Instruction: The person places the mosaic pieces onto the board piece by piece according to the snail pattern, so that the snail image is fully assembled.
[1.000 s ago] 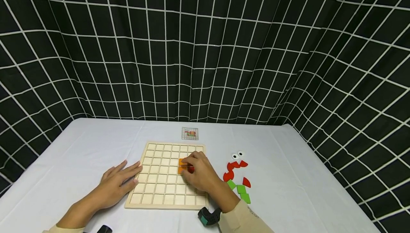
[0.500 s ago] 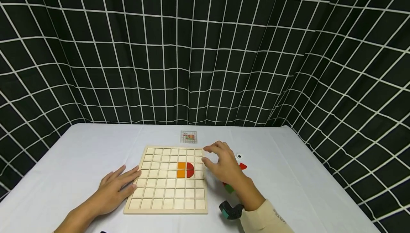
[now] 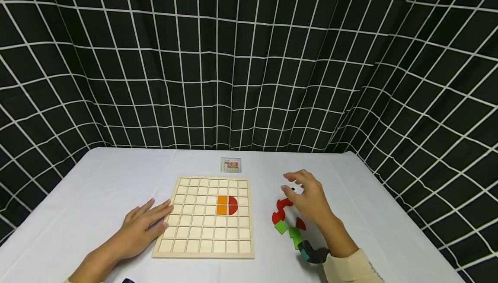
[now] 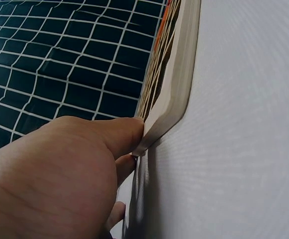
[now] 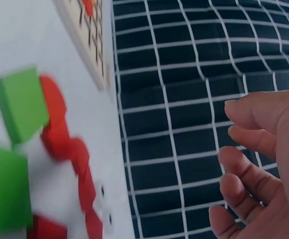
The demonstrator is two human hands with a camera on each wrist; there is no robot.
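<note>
A wooden grid board (image 3: 194,232) lies on the white table; orange squares (image 3: 222,205) and red quarter-round pieces (image 3: 232,205) sit side by side in its cells. My left hand (image 3: 136,232) rests at the board's left edge, fingers extended. In the left wrist view, the thumb touches the board's rim (image 4: 176,89). Over the loose pieces to the right hovers my right hand (image 3: 313,201), thumb and fingers spread apart with nothing between them. Below it lie red curved pieces (image 3: 278,216), green pieces (image 3: 281,227) and a white eye piece (image 3: 297,189), partly hidden by the fingers.
Behind the board lies a small picture card (image 3: 231,165) with a coloured figure on a grid. A black curtain (image 3: 186,71) with white grid lines surrounds the table's back and sides. A black wrist device (image 3: 313,253) overlaps a green piece in the head view.
My right hand has left the orange and red pieces on the board and moved right, over the loose pieces. The left hand stays at the board's edge.
</note>
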